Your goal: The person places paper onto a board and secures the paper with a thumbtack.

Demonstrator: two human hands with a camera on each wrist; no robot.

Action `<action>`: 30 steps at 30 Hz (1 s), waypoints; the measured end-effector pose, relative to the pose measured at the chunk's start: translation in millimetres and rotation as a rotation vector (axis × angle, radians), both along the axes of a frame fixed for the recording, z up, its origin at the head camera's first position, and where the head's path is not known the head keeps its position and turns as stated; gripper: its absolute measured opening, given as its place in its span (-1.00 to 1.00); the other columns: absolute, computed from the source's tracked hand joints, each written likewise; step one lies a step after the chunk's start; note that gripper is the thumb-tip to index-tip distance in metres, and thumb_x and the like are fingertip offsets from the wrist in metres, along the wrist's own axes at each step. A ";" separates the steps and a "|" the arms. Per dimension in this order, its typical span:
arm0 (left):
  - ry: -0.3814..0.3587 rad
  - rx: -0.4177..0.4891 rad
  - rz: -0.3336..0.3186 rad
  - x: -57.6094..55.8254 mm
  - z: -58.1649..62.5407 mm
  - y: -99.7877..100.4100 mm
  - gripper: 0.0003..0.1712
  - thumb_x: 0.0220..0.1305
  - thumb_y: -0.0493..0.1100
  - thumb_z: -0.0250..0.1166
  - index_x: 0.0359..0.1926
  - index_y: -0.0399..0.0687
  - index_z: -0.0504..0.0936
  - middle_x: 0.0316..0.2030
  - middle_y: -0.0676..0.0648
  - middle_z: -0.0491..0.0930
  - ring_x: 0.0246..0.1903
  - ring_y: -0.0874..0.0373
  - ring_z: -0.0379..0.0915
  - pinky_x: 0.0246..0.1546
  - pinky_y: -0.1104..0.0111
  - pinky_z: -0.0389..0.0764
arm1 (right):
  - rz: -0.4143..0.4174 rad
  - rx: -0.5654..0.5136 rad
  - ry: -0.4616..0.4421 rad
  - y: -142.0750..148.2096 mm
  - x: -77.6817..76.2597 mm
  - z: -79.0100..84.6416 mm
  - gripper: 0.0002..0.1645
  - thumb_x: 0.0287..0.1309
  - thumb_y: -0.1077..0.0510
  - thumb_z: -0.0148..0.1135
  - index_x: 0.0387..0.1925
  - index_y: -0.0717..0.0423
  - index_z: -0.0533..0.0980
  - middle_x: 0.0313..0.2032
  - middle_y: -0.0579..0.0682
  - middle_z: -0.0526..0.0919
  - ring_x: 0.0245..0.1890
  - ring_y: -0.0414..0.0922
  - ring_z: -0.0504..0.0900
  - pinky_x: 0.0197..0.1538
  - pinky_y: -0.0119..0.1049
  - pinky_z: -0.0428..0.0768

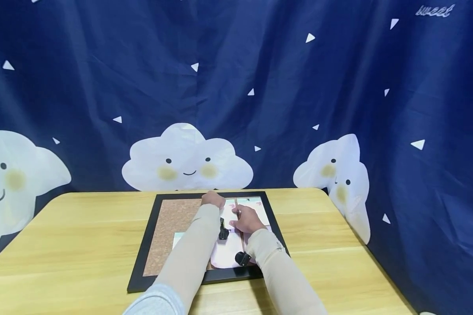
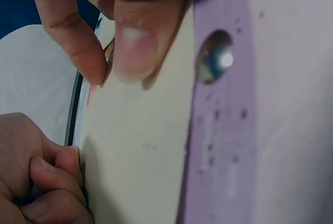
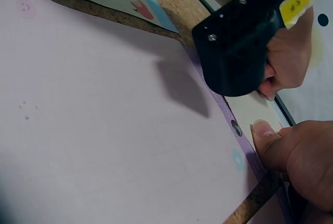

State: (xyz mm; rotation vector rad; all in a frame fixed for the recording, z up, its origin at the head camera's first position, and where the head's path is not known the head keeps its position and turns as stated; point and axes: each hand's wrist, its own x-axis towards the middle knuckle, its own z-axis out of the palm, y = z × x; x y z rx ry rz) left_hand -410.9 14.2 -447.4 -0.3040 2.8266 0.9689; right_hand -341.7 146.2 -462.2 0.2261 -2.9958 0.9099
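A cream sheet (image 2: 140,146) with a small red print lies on the framed cork board (image 1: 178,216). My left hand (image 1: 213,199) is at its far edge; its fingers (image 2: 65,167) are curled against the sheet, and what they may hold is hidden. My right hand (image 1: 249,220) rests on the same sheet, thumb (image 2: 135,52) pressing the surface and index finger touching near the edge. In the head view its thumb and index finger stand apart. Beside that thumb, a shiny round pushpin (image 3: 235,128) sits in the purple border of a pale lilac sheet (image 3: 114,120), which meets the cream one.
Another printed sheet (image 1: 258,212) is at the board's far right, and a blue-edged sheet (image 1: 177,238) shows partly behind the left forearm. A black frame (image 1: 142,258) rings the board on a wooden table (image 1: 71,258). A dark blue cloud-print curtain (image 1: 236,87) hangs behind.
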 end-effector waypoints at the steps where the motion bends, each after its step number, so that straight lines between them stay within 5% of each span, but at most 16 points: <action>1: 0.006 0.015 -0.009 0.6 -0.8 -1.4 -0.71 0.26 -0.14 0.14 -0.41 -0.31 0.60 -0.62 -0.15 0.48 -0.65 0.10 0.37 -0.64 0.33 0.49 | -0.003 0.002 -0.002 0.0 0.0 0.2 -0.50 0.05 0.15 0.46 0.05 0.15 0.55 -0.39 -0.03 0.60 -0.20 -0.05 0.54 0.06 -0.12 0.51; 8: 0.033 0.145 -0.089 0.0 -14.4 -13.2 -0.67 0.24 -0.36 0.05 -0.68 -0.16 0.40 -0.76 -0.05 0.24 -0.77 0.15 0.06 -0.78 0.37 0.15 | -0.018 -0.016 -0.032 1.5 -2.3 -2.0 -0.58 0.07 0.15 0.45 -0.03 0.13 0.54 -0.40 -0.04 0.56 -0.29 -0.08 0.52 -0.02 -0.15 0.52; 15: 0.097 0.182 -0.189 16.3 -16.4 -26.7 -0.47 0.36 -0.37 -0.02 -0.80 -0.10 0.35 -0.88 0.04 0.18 -0.86 0.22 0.05 -0.82 0.41 0.18 | 0.041 0.000 0.057 6.5 -4.4 -7.5 -0.80 0.11 0.19 0.37 -0.39 0.11 0.47 -0.51 -0.07 0.43 -0.44 -0.12 0.41 -0.30 -0.25 0.42; 19: 0.215 0.067 -0.235 32.6 -17.6 -44.0 -0.49 0.46 -0.30 -0.12 -0.72 -0.05 0.27 -0.77 0.04 0.15 -0.74 0.18 0.07 -0.64 0.34 0.33 | 0.082 -0.017 0.115 9.6 -6.3 -14.7 -0.91 0.14 0.27 0.24 -0.42 0.12 0.48 -0.53 -0.08 0.42 -0.47 -0.13 0.38 -0.34 -0.27 0.39; 25: 0.232 0.289 -0.156 70.7 -20.9 -68.8 -0.58 0.55 -0.08 -0.22 -0.42 -0.11 0.40 -0.62 -0.04 0.36 -0.62 0.10 0.25 -0.55 0.29 0.35 | -0.015 -0.101 0.105 24.4 2.1 -17.5 -0.96 0.11 0.29 0.20 -0.36 0.13 0.54 -0.46 -0.11 0.52 -0.38 -0.15 0.49 -0.23 -0.25 0.51; 30: 0.318 0.222 -0.176 114.1 -10.3 -95.8 -0.56 0.56 -0.01 -0.13 -0.48 -0.08 0.37 -0.61 -0.01 0.29 -0.60 0.13 0.18 -0.56 0.35 0.26 | -0.147 -0.256 0.135 43.1 28.0 -11.5 -0.91 0.12 0.22 0.29 -0.40 0.12 0.51 -0.48 -0.08 0.55 -0.42 -0.14 0.52 -0.29 -0.26 0.52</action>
